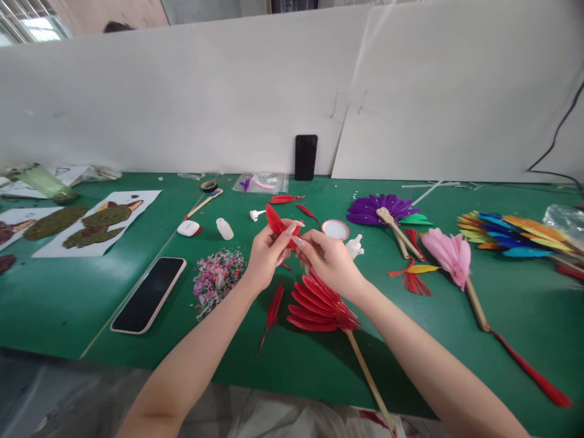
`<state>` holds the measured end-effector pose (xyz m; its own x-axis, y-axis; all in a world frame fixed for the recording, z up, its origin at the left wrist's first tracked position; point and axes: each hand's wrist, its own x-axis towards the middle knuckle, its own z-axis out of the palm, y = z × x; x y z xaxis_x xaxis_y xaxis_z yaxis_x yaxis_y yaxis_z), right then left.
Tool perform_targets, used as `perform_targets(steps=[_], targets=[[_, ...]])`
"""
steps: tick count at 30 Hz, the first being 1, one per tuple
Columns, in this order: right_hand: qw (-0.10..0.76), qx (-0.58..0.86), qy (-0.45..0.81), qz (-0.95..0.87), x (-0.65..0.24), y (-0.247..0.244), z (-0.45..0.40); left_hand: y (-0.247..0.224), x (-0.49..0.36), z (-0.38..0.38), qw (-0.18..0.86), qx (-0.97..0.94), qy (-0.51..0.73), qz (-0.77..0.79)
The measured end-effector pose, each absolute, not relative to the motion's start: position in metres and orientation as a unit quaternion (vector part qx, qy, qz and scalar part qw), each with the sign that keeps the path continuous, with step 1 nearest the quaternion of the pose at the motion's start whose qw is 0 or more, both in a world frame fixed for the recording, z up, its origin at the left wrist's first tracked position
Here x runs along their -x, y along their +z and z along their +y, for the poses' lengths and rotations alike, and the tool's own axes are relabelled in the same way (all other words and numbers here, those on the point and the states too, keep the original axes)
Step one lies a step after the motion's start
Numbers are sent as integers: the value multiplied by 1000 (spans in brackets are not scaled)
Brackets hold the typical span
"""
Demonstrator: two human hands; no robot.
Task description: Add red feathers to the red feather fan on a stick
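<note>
Between my two hands, above the green table, is a red feather (pixel 275 220). My left hand (pixel 270 248) pinches it between thumb and fingers. My right hand (pixel 326 258) is closed at the feather's other end, its fingertips meeting those of the left. Below the right hand lies a red feather fan (pixel 314 304) with a wooden handle (pixel 367 371) that reaches over the table's front edge. A loose red feather (pixel 274 306) rests left of the fan. Two more red feathers, one far (pixel 285 199) and one nearer (pixel 307 212), lie behind my hands.
A phone (pixel 149 295) and a pile of colourful bits (pixel 218 277) lie left. Small bottles (pixel 224 229) and a round white lid (pixel 335 229) surround my hands. Right are a purple fan (pixel 381 210), a pink fan (pixel 449 255) and multicoloured feathers (pixel 515 234). Another phone (pixel 305 157) leans on the white partition.
</note>
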<state>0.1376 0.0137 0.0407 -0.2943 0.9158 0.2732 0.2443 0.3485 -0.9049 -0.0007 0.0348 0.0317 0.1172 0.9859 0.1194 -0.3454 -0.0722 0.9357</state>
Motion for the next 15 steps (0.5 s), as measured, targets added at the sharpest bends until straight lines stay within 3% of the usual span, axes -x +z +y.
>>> perform_targets(steps=[7,15], targets=[[396,397,465,-686,-141,50,12,32,2,36,581,-463,568,354],[338,406,346,-776,-146,50,14,32,1,34,579,-479,535,386]])
